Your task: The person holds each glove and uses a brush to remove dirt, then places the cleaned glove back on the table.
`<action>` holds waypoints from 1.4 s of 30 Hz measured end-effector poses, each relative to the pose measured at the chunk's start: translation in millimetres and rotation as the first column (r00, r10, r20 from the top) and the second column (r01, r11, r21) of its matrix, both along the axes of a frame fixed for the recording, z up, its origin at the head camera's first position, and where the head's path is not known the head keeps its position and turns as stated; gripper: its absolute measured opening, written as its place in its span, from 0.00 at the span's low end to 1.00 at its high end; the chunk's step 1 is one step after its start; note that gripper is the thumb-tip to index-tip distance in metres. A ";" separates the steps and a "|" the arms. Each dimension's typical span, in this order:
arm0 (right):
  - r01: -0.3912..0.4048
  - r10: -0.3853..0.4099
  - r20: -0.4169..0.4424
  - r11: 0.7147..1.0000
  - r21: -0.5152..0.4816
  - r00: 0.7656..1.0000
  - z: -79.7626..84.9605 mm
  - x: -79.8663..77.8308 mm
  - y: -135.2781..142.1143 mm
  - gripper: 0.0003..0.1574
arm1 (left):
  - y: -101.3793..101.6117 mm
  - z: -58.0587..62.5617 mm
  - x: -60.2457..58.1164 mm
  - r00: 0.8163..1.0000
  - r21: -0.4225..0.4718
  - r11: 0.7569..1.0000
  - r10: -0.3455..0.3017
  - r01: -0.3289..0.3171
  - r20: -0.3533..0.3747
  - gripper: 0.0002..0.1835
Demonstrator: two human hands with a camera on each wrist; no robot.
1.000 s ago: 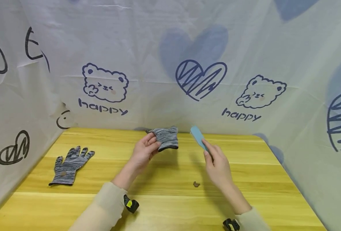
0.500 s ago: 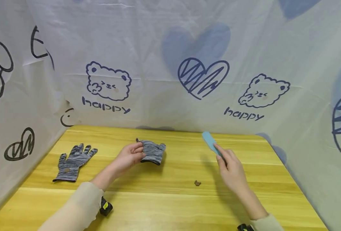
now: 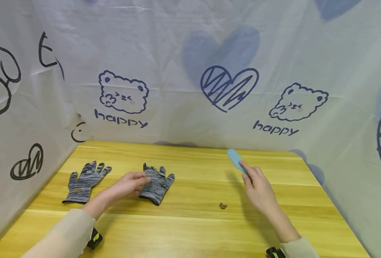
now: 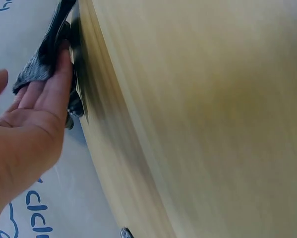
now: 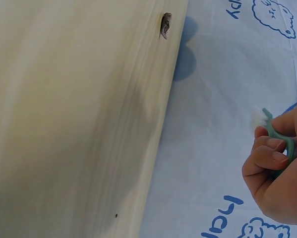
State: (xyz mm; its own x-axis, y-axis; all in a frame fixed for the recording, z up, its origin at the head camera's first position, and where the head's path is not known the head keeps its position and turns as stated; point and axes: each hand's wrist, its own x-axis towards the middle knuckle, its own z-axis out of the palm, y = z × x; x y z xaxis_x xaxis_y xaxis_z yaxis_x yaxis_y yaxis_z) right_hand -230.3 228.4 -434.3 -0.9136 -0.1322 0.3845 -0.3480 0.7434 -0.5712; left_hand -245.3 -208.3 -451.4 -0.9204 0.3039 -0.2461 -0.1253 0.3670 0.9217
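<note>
My left hand (image 3: pixel 130 184) is at the left side of a grey-and-black striped knit glove (image 3: pixel 158 184), which lies with its fingers spread on the table. In the left wrist view the straight fingers (image 4: pixel 46 99) reach under the dark glove cloth (image 4: pixel 41 64), and the thumb stands apart from them. My right hand (image 3: pixel 259 188) grips a light blue brush (image 3: pixel 235 157) by its handle, raised over the table's right half. White bristles (image 5: pixel 259 120) show in the right wrist view.
A matching glove (image 3: pixel 84 182) lies flat at the left, with a brown patch (image 3: pixel 77 190) on it. A small brown lump (image 3: pixel 222 206) sits right of centre on the wooden table (image 3: pixel 184 233). Printed white cloth (image 3: pixel 174 107) encloses the back and sides.
My left hand has moved left and down, bringing the glove from a raised, folded hang to lying spread on the table. The brush has shifted slightly right in my right hand.
</note>
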 end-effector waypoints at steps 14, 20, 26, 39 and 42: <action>-0.034 0.035 0.051 0.999 -0.024 0.998 -5.2 -3.4 -12.9 0.29 | -13.0 -1.5 3.0 0.999 -0.097 0.995 -0.032 0.032 0.004 0.18; -0.034 0.036 0.064 0.999 -0.039 0.997 -7.6 -1.1 -16.9 0.29 | -18.6 1.1 6.5 0.996 -0.261 0.965 -0.031 0.007 -0.089 0.14; -0.030 0.033 0.060 0.999 -0.041 0.998 -8.5 -0.2 -18.2 0.29 | -15.6 1.4 9.1 0.906 -0.487 0.865 -0.102 -0.123 -0.410 0.16; -0.034 0.036 0.072 0.999 -0.037 0.997 -11.1 -1.2 -19.2 0.29 | -5.6 -4.5 17.7 0.736 -0.762 0.647 -0.503 -0.028 -0.454 0.29; -0.034 0.037 0.075 0.999 -0.036 0.997 -11.0 -1.5 -19.1 0.29 | -3.8 -6.4 17.6 0.760 -0.766 0.642 -0.505 0.014 -0.410 0.30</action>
State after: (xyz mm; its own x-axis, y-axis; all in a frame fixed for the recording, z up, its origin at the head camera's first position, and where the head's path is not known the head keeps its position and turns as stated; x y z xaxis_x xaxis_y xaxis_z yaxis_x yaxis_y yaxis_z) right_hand -231.7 209.3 -445.3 -0.9351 -0.1529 0.3196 -0.3289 0.7103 -0.6224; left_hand -227.7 -212.2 -457.8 -0.8550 0.5181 0.0223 0.5091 0.8304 0.2264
